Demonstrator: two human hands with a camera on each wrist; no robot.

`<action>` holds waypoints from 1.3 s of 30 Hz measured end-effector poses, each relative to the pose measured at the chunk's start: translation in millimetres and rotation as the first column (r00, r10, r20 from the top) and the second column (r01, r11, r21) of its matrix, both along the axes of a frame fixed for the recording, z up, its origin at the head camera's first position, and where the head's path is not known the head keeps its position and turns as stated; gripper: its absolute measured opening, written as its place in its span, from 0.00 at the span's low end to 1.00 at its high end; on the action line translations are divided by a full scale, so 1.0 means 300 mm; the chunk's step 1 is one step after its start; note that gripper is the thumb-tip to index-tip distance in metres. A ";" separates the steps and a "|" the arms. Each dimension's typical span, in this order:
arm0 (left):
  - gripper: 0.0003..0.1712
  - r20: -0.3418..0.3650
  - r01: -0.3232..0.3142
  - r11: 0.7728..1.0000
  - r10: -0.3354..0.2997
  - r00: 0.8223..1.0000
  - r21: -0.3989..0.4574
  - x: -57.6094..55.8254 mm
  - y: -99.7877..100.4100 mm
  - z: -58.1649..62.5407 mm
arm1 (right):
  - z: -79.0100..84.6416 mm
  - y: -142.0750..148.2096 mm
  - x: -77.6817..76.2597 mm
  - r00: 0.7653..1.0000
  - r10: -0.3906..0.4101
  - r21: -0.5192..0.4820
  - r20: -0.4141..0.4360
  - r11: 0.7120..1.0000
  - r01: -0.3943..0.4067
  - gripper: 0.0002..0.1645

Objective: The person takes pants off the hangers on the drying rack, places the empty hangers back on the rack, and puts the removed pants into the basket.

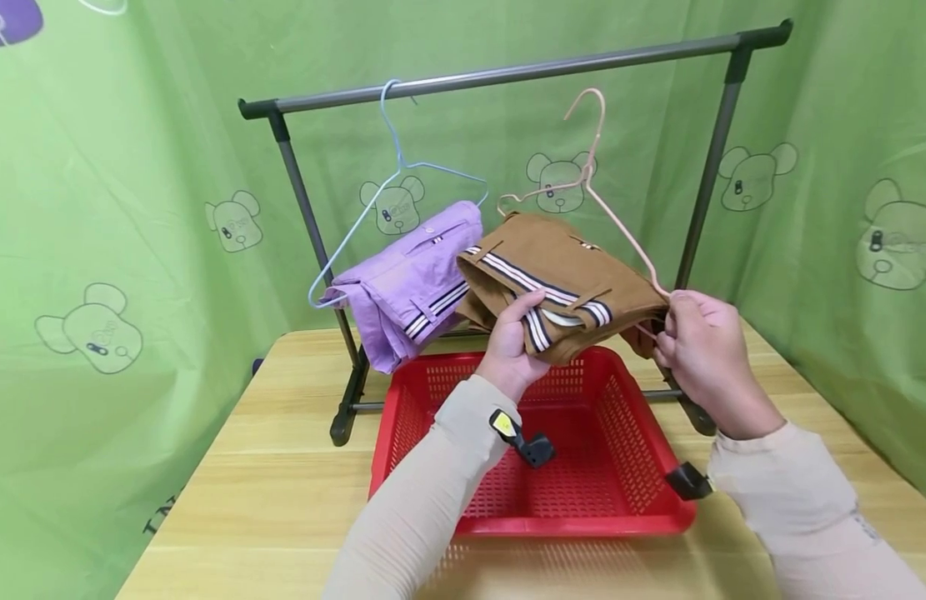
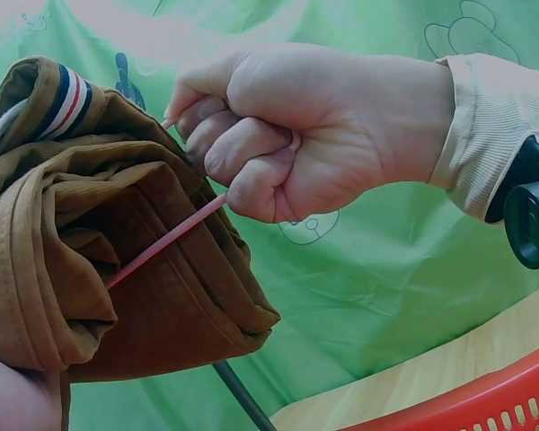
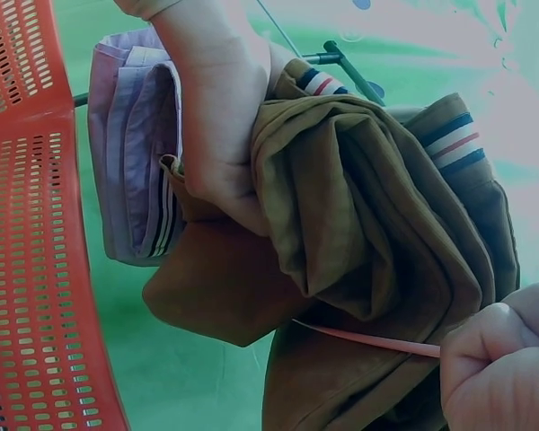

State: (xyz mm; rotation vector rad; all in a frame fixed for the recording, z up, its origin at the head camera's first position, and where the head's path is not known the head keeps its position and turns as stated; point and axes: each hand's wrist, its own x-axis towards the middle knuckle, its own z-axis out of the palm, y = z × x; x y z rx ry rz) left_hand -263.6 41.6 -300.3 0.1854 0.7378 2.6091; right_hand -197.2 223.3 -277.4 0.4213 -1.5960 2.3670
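Brown trousers [image 1: 560, 258] with a striped inner waistband hang folded over a pink hanger [image 1: 620, 225], above the basket. My left hand [image 1: 511, 350] grips the folded trousers from below, with its thumb on the striped band. At the hanger's right corner, my right hand [image 1: 698, 350] holds the wire in curled fingers. The left wrist view has my right hand [image 2: 287, 135] as a fist around the wire, whose lower bar runs into the folds. The pink hook stands free, a little below the rail [image 1: 508, 77].
Purple trousers [image 1: 413, 279] hang on a blue hanger [image 1: 391, 133] hooked on the rail, just left of the brown ones. A red perforated basket [image 1: 575, 525] stands on the wooden table [image 1: 282, 492] below my hands. Green patterned curtain [image 1: 170, 167] surrounds the table.
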 end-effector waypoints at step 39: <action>0.11 -0.003 -0.008 1.000 0.008 1.000 0.008 0.015 -0.033 0.008 | -0.018 -0.012 -0.010 0.999 -0.041 -0.004 0.010 0.999 0.041 0.23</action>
